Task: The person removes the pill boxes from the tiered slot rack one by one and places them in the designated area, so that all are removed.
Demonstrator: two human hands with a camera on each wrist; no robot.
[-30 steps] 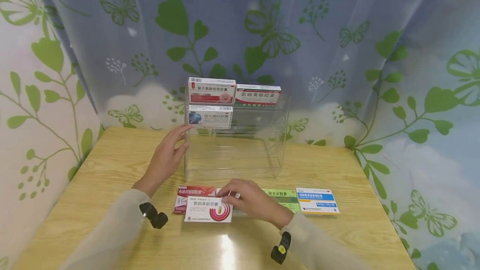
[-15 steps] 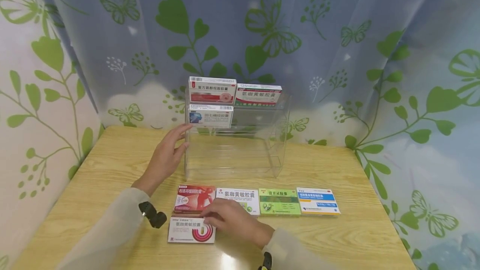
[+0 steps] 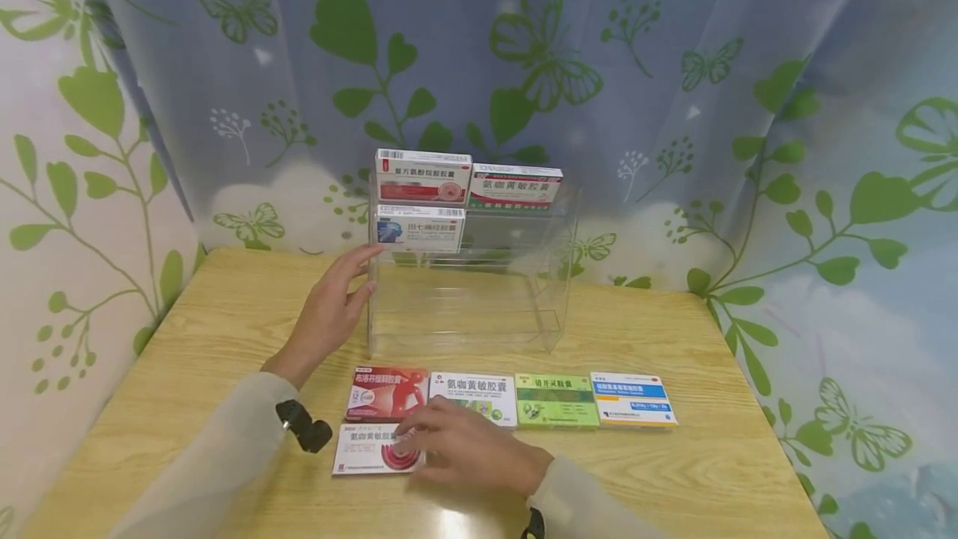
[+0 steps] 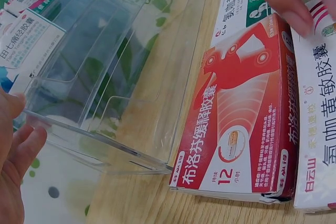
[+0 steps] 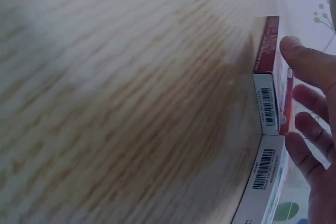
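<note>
My left hand (image 3: 327,316) rests its fingertips against the left side of a clear acrylic display rack (image 3: 466,346). The left wrist view shows those fingers (image 4: 32,139) at the rack's edge. Below the rack, my right hand (image 3: 479,445) is over the right part of a white medicine box (image 3: 367,449) with pink rings, which lies flat on the table. In the right wrist view its fingers are spread loosely by the box (image 5: 269,103), not wrapped round it. Whether a fingertip still touches the box I cannot tell. A red medicine box (image 3: 385,393) lies directly behind it.
A white-and-green box (image 3: 490,389), a light green box (image 3: 557,400) and a blue-and-white box (image 3: 634,400) continue the row rightward. Upper rack tiers hold a red-and-white box (image 3: 424,178), a white-red-green box (image 3: 516,188) and a white box (image 3: 421,231). A patterned curtain (image 3: 449,65) hangs behind the table (image 3: 247,298).
My right hand has carried the ringed white box down and left, laid it in front of the red box, and loosened its fingers. My left hand has stayed at the rack.
</note>
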